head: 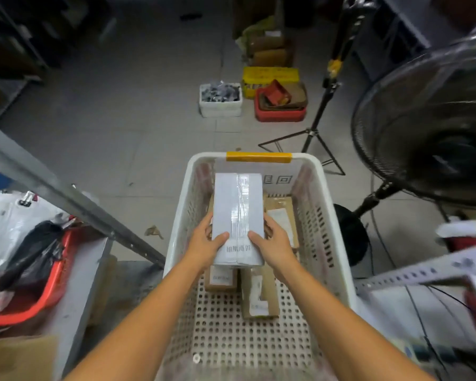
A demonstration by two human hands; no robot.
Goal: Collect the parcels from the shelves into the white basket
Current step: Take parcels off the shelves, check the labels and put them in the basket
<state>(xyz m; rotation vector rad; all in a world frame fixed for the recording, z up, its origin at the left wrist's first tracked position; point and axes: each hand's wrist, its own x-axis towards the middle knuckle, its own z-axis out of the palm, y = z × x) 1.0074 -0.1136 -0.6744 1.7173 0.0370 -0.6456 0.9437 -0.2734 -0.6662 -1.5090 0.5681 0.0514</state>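
Forearms (138, 325) reach in over near rim of white basket (176, 215). Left hand (204, 243) and right hand (275, 243) grip near end of long white parcel (238, 204): thumbs flat on top face, fingers curled round side edges. Parcel lies lengthwise inside basket, over brown parcels (259, 298), far end toward yellow handle (259, 157); resting or not, cannot tell. We judge: stiff carton, glossy tape seam likely slick, weight moderate. Best hold: opposite long edges, off tape.
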